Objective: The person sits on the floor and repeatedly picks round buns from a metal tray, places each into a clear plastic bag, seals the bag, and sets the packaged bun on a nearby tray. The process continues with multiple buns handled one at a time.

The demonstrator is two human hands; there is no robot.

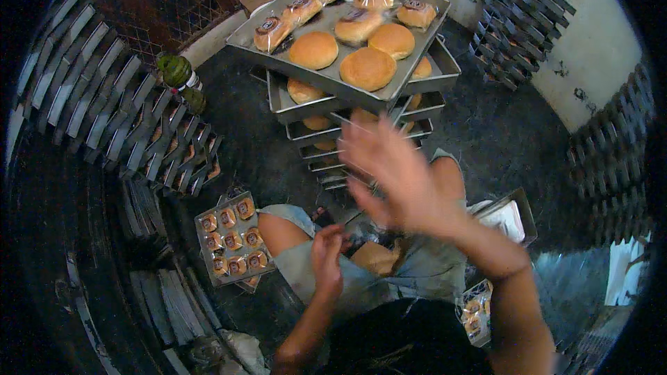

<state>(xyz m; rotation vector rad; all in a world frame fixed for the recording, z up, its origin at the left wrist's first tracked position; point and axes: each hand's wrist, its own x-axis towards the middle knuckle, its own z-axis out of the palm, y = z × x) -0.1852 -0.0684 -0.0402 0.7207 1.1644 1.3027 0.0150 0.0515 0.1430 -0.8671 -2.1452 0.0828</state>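
My right hand [388, 177], blurred by motion, is raised with fingers spread in front of the tray stack and holds nothing. My left hand [328, 258] is low over my lap, fingers curled, near a thin dark item; whether it grips that is unclear. Between my legs lie a brown piece [376, 258] that looks like paper or cardboard and some clear plastic [365, 233]. Ahead, a metal tray [318, 65] tops a crisscrossed stack. It holds round unwrapped buns [368, 69] at the near side and wrapped bread rolls [271, 34] with printed marks towards the far side.
A tray of wrapped buns [232, 226] sits left of my knee. Tall tray stacks stand at the left [112, 94] and right [521, 26]. Beside my right leg are a tray with white packaging [503, 221] and more wrapped buns [474, 315]. A green bundle [174, 70] rests on the floor.
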